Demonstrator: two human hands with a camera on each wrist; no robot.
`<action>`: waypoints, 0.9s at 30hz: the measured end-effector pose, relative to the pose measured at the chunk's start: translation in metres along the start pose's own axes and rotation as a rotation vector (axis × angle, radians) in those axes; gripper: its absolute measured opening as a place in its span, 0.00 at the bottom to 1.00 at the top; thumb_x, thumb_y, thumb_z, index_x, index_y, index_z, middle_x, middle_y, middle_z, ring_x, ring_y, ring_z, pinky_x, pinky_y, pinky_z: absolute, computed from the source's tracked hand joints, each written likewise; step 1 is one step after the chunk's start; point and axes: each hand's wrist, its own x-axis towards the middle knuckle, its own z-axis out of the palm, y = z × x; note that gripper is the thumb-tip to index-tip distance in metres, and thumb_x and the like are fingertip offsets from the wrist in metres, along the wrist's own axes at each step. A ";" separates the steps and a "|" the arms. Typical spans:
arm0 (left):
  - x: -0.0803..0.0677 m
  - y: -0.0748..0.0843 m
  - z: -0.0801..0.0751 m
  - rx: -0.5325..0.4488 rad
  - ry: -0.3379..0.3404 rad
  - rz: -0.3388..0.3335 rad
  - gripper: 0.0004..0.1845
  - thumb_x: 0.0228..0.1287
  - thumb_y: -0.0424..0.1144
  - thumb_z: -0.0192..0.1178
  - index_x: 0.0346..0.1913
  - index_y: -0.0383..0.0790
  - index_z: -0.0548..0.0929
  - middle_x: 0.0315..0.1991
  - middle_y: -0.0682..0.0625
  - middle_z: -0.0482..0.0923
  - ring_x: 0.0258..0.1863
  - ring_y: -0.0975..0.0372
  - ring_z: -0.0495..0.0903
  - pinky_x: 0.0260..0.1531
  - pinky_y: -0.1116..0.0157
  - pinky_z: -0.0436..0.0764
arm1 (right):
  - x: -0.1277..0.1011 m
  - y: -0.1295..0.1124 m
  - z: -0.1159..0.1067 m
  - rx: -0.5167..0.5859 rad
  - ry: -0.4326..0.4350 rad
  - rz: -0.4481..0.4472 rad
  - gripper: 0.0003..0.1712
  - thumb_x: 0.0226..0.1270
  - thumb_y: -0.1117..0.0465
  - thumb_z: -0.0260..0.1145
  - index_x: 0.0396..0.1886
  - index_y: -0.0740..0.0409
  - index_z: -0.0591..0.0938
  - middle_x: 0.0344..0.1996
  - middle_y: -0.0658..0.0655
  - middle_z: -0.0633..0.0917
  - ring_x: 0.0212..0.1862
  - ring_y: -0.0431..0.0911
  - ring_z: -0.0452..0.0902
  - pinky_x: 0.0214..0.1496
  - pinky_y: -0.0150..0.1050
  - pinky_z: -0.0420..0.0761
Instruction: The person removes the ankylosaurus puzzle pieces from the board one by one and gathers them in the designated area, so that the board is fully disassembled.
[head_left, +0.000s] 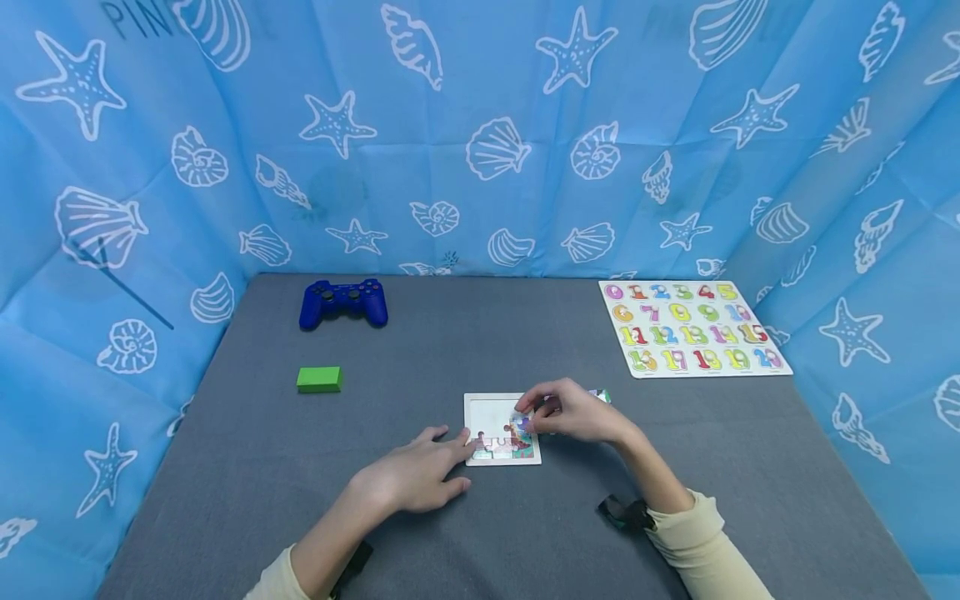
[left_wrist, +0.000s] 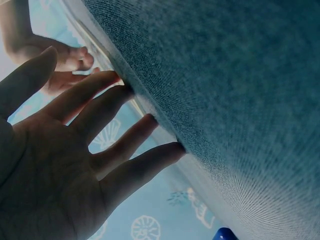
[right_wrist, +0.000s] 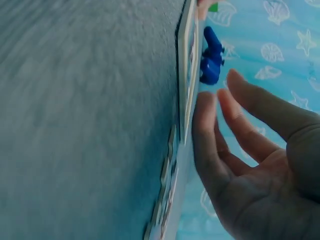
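Note:
A small jigsaw board (head_left: 487,410) with a pale raised frame lies on the table, pieces filling its bottom row and part of its right side. My left hand (head_left: 417,473) is spread flat, with fingertips at the board's left edge; in the left wrist view its fingers (left_wrist: 135,167) are nearly straight. Over the board's right side is my right hand (head_left: 573,412), its fingertips down at a colourful puzzle piece (head_left: 519,425). Thumb and fingers (right_wrist: 205,120) are bent but apart in the right wrist view, with nothing between them. Loose puzzle pieces (right_wrist: 165,185) lie beside the board, partly hidden by the right hand from above.
At the back left sits a blue game controller (head_left: 343,303), with a green block (head_left: 319,380) nearer on the same side. A number puzzle board (head_left: 693,329) lies at the back right. Blue curtains (head_left: 480,125) with shell prints enclose the grey table (head_left: 465,342).

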 end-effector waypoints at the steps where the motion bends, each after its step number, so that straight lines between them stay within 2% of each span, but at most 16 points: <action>1: 0.000 0.000 0.000 -0.001 0.003 0.002 0.31 0.71 0.55 0.52 0.74 0.59 0.61 0.77 0.55 0.56 0.78 0.51 0.51 0.69 0.42 0.64 | 0.002 -0.001 0.002 -0.020 -0.006 -0.004 0.15 0.63 0.63 0.68 0.49 0.62 0.82 0.42 0.63 0.86 0.35 0.44 0.81 0.37 0.31 0.82; 4: -0.001 0.000 0.000 -0.002 0.013 0.010 0.31 0.71 0.55 0.53 0.74 0.59 0.61 0.76 0.54 0.56 0.77 0.50 0.52 0.69 0.42 0.64 | 0.007 -0.003 0.007 -0.108 0.001 0.001 0.14 0.61 0.64 0.70 0.47 0.60 0.83 0.39 0.60 0.87 0.35 0.42 0.81 0.38 0.29 0.81; 9: -0.003 0.001 0.001 -0.007 0.023 0.020 0.31 0.71 0.54 0.53 0.74 0.57 0.61 0.76 0.53 0.57 0.77 0.49 0.52 0.68 0.42 0.64 | 0.012 -0.009 0.011 -0.216 0.023 0.026 0.11 0.57 0.65 0.72 0.41 0.58 0.85 0.33 0.57 0.86 0.31 0.39 0.77 0.32 0.28 0.78; 15: -0.003 0.001 0.001 -0.006 0.023 0.023 0.31 0.71 0.54 0.53 0.74 0.56 0.62 0.76 0.53 0.57 0.77 0.49 0.52 0.68 0.42 0.64 | 0.013 -0.008 0.012 -0.218 0.016 0.041 0.10 0.57 0.66 0.72 0.39 0.57 0.85 0.32 0.57 0.85 0.30 0.39 0.77 0.31 0.28 0.78; 27: -0.001 0.000 0.003 0.012 0.022 0.014 0.30 0.71 0.55 0.52 0.74 0.56 0.62 0.76 0.54 0.57 0.77 0.50 0.52 0.68 0.41 0.64 | 0.014 -0.008 0.011 -0.184 0.024 0.027 0.13 0.54 0.68 0.73 0.39 0.56 0.83 0.32 0.57 0.84 0.32 0.43 0.76 0.34 0.32 0.79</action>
